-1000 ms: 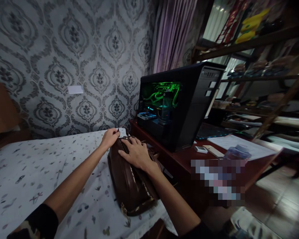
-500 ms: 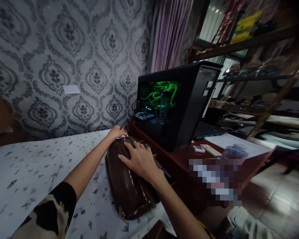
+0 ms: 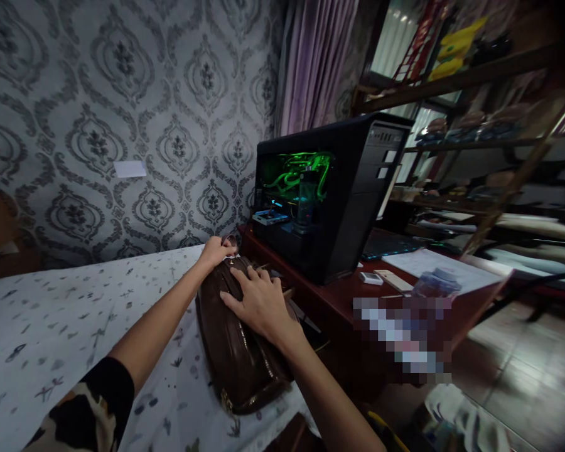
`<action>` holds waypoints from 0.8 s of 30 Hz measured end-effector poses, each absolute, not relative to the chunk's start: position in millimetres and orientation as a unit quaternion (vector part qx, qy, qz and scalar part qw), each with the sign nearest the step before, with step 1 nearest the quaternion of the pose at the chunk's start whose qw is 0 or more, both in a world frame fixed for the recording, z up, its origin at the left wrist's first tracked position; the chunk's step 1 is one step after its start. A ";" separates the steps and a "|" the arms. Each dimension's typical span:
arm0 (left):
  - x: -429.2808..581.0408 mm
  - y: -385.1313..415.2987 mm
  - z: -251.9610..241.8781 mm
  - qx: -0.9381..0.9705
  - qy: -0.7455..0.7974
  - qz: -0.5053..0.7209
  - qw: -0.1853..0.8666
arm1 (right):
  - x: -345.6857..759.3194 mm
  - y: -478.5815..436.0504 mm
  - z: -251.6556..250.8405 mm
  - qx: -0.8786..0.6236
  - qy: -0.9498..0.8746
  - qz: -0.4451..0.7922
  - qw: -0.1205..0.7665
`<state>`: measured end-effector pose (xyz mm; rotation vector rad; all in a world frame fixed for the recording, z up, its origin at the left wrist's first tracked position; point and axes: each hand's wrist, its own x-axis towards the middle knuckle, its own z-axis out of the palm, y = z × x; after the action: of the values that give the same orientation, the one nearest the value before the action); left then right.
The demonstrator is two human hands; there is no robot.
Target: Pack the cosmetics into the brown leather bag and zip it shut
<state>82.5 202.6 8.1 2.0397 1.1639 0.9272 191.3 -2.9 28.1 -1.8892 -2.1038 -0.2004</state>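
On my head view, the left hand (image 3: pixel 215 252) has slid across the far end of the rounded brown leather bag (image 3: pixel 228 355); I can't tell what it pinches. The right hand (image 3: pixel 260 302) lies spread on top, probably steadying the bag on the white printed cloth (image 3: pixel 89 314).

The bag (image 3: pixel 219 345) was dark brown with gold-toned zips (image 3: pixel 268 364), the cloth (image 3: pixel 98 314) white with scattered small grey prints; the wallpaper (image 3: pixel 145 119) carried dark damask on grey, the curtain (image 3: pixel 313 69) was mauve, the computer case (image 3: pixel 353 220) black, glowing green inside, the counter (image 3: pixel 334 299), in this dimness, apparently reddish-brown, the sleeve (image 3: pixel 91 402) black and beige
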 end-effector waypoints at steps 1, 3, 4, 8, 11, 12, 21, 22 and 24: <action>81.5 200.1 8.9 0.774 0.429 0.352 0.304 | 191.3 -2.5 27.6 -0.658 -0.734 -0.070 0.153; 79.8 195.2 10.7 0.784 0.408 0.355 0.305 | 191.3 -1.3 26.0 -0.659 -0.733 -0.072 0.152; 79.3 192.9 11.7 0.788 0.398 0.357 0.306 | 191.2 -0.6 25.1 -0.659 -0.733 -0.072 0.151; 79.0 186.7 17.0 0.797 0.377 0.363 0.302 | 191.9 0.2 24.3 -0.659 -0.733 -0.075 0.152; 74.7 183.8 21.2 0.799 0.389 0.357 0.288 | 194.6 -3.3 26.9 -0.651 -0.742 -0.066 0.147; 71.2 182.5 22.4 0.799 0.397 0.355 0.279 | 195.9 -5.2 27.9 -0.648 -0.745 -0.060 0.145; 32.8 164.8 26.0 0.797 0.490 0.323 0.138 | 199.0 -17.5 25.7 -0.645 -0.748 -0.056 0.146; 32.8 163.4 26.6 0.797 0.495 0.321 0.129 | 198.1 -17.4 25.1 -0.647 -0.747 -0.058 0.144; 34.5 161.0 28.2 0.798 0.500 0.316 0.114 | 196.8 -16.8 24.1 -0.651 -0.744 -0.062 0.141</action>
<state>34.5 161.0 28.2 2.3403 1.4643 0.9272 196.8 -16.8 24.1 -1.8783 -2.1468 -0.1780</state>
